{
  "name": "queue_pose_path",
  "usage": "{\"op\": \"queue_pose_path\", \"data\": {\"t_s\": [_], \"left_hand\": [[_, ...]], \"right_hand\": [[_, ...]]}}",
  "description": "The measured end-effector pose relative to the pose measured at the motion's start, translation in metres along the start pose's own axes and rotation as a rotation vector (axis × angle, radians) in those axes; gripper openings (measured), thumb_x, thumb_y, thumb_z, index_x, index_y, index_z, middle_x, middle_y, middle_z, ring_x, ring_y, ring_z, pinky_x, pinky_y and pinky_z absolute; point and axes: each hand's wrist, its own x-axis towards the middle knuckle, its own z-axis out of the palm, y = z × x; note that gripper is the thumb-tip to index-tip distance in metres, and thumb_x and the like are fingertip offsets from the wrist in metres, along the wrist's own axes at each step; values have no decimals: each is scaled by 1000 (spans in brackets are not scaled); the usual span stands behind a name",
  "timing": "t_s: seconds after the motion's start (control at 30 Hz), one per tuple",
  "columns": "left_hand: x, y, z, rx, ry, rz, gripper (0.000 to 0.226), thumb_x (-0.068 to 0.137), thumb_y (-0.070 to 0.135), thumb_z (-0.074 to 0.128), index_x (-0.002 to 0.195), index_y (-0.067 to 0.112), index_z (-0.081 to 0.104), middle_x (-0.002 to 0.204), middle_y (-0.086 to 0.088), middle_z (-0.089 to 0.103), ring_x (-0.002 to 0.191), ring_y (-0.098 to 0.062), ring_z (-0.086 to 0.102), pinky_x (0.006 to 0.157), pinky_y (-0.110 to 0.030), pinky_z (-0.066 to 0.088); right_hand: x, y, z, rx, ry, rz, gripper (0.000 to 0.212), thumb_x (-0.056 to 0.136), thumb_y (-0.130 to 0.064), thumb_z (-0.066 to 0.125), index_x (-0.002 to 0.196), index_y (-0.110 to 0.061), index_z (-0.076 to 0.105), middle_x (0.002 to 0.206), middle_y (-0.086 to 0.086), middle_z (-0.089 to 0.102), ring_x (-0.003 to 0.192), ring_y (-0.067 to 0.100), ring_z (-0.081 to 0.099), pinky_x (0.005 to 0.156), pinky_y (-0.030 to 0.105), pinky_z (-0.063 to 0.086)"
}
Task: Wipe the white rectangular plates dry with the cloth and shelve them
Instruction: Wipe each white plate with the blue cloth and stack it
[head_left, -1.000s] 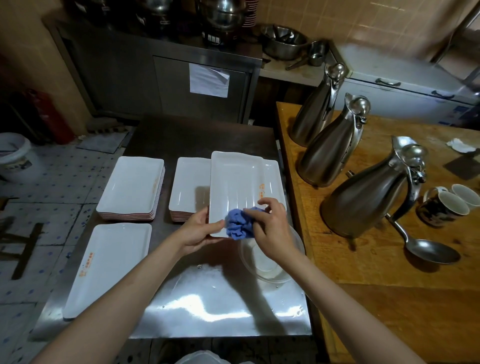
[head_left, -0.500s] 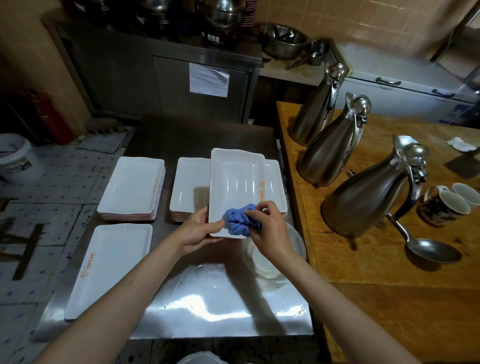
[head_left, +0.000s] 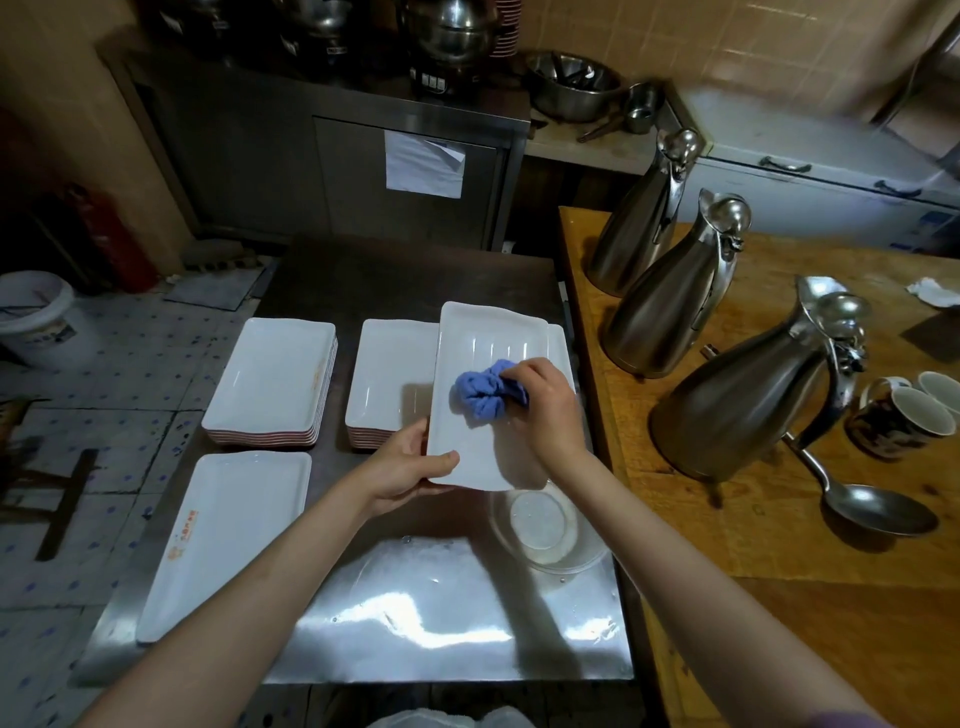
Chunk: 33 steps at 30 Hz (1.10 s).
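Left hand (head_left: 402, 470) clamped near-left corner of white plate (head_left: 488, 447), held above steel worktop (head_left: 447, 629) beside stacks. Right hand (head_left: 545, 402) pinched bunched blue cloth (head_left: 485, 392). Since a second ago, cloth had travelled from plate's near rim up to mid-basin. Judgement: wiping mid-stroke, far half undried, shelving not yet begun.
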Motion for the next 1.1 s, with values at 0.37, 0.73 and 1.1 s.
{"op": "queue_pose_path", "data": {"t_s": [0.37,0.73,1.1], "left_hand": [[-2,-7,4,82,-44,35,46,88,-6,59,129,13,49,116,-5,64,94,-14,64,55,-20,51],[-1,-9,-4,86,6,52,44,87,-4,61,126,16,52,119,-5,66,105,-22,63,76,-33,55],[-15,-20,-27,84,142,18,42,89,2,61,128,15,51,121,-6,64,110,-26,62,89,-44,53]], "right_hand": [[29,-4,-5,-51,99,74,29,82,-18,71,108,-8,65,115,11,58,100,23,52,80,21,38],[33,2,-10,-38,105,163,19,86,-7,64,104,-4,64,106,13,58,92,23,54,73,20,38],[12,-9,-2,124,25,182,14,83,-9,67,96,-8,63,92,3,57,80,12,48,63,8,33]]}}
